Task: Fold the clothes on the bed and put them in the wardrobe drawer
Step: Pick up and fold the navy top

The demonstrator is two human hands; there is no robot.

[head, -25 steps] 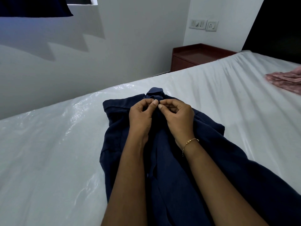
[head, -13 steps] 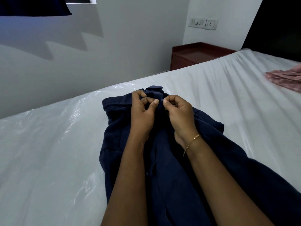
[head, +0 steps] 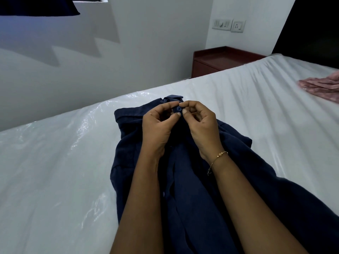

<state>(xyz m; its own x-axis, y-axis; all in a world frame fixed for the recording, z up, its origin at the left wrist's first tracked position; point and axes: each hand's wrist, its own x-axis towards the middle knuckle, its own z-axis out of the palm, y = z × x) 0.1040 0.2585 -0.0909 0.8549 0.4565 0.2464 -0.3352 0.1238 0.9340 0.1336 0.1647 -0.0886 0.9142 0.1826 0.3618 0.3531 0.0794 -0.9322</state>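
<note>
Bed point(head: 55, 171) wearing glossy white cover, wrinkling toward far side. Navy shirt point(head: 192, 208) lying spread on near middle, collar pointing away. Pink cloth point(head: 321, 87) lying at far right edge, well apart.

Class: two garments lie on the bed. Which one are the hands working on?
The navy shirt; both hands pinch its top button. The pink garment lies untouched.

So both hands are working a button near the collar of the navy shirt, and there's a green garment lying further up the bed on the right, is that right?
Not quite: the garment on the right is pink, not green, as the head view shows. The rest holds: left hand and right hand work a button near the navy shirt's collar.
</note>
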